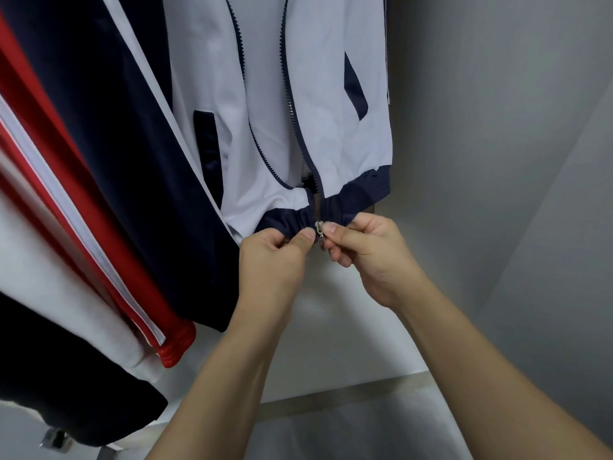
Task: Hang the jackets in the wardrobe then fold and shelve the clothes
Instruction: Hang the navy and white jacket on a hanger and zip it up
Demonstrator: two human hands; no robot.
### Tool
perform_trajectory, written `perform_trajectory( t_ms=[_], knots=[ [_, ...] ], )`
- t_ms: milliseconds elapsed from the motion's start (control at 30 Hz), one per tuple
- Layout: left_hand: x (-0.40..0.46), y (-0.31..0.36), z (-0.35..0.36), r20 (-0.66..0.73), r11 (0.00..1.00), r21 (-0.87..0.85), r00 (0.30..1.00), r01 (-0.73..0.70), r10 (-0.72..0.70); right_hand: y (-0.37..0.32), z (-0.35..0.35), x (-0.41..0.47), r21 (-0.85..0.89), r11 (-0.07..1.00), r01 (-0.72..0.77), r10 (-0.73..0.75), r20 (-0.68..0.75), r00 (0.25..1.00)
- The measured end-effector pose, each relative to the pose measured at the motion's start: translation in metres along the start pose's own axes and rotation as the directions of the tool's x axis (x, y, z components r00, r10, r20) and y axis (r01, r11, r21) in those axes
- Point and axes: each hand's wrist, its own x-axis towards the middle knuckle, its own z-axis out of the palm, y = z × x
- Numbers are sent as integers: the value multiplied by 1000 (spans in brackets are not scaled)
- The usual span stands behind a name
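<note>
A white jacket (pixel 318 104) with a navy hem band and navy pocket trims hangs inside the wardrobe, toward the far middle of the view, its front open along most of the zip so the two rows of dark teeth spread apart higher up and come together at the bottom. Both hands meet at that bottom edge. The left hand (pixel 275 252) pinches the gathered navy hem just left of the zip, thumb on top and the other fingers curled under the cloth. The right hand (pixel 361 247) holds the hem on the right side and pinches the small metal zip slider (pixel 319 226) between thumb and forefinger, the remaining fingers curled beneath. The two thumbs lie close together, with the slider between them at the very base of the zip. Both bare forearms reach up from the near edge of the view. To the left hangs a second jacket (pixel 109 154), navy with a white stripe, touching the white one along its side. Further left is a red and white striped garment (pixel 66 207) with a ribbed red cuff, and nearest the left edge hangs a dark and white piece of clothing (pixel 63 376). The grey wardrobe wall (pixel 497 127) rises on the right, and the pale wardrobe floor (pixel 348 360) lies below the hands.
</note>
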Motion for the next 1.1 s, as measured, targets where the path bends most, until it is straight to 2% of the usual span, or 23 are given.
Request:
perform_trajectory(
  t_ms=[100, 133, 200, 267, 300, 333, 433, 500, 600, 767, 1100],
  knots=[
    [3, 2, -9, 81, 996, 59, 995, 61, -65, 1, -1, -1, -16, 999, -34, 34, 10, 999],
    [3, 4, -13, 105, 990, 135, 993, 40, -54, 0, -2, -1, -16, 999, -43, 44, 20, 999],
    [3, 8, -21, 81, 903, 413, 992, -117, 91, -3, -5, 2, -34, 998, -43, 44, 28, 999],
    [1, 15, -25, 48, 734, 611, 939, -297, 340, -7, -10, 3, -91, 995, -29, 33, 36, 999],
    [-1, 19, -26, 81, 687, 622, 904, -375, 420, -9, -13, 3, -125, 992, -23, 29, 49, 998],
    [-4, 21, -25, 150, 665, 607, 884, -436, 442, -10, -16, 2, -157, 987, -22, 33, 68, 997],
    [-10, 18, -16, 354, 632, 629, 891, -452, 285, -12, -22, 1, -223, 974, -35, 56, 89, 994],
    [-13, 11, -10, 326, 560, 704, 899, -437, 292, -12, -23, 3, -232, 972, -37, 60, 90, 994],
    [-17, 6, 0, 218, 500, 751, 876, -432, 430, -11, -25, 6, -221, 974, -47, 73, 115, 991],
    [-19, 1, 6, 230, 435, 764, 831, -477, 507, -13, -27, 5, -258, 965, -51, 82, 108, 991],
    [-18, -11, 7, 255, 410, 764, 817, -498, 517, -15, -29, 6, -319, 945, -68, 89, 50, 995]
  ],
)
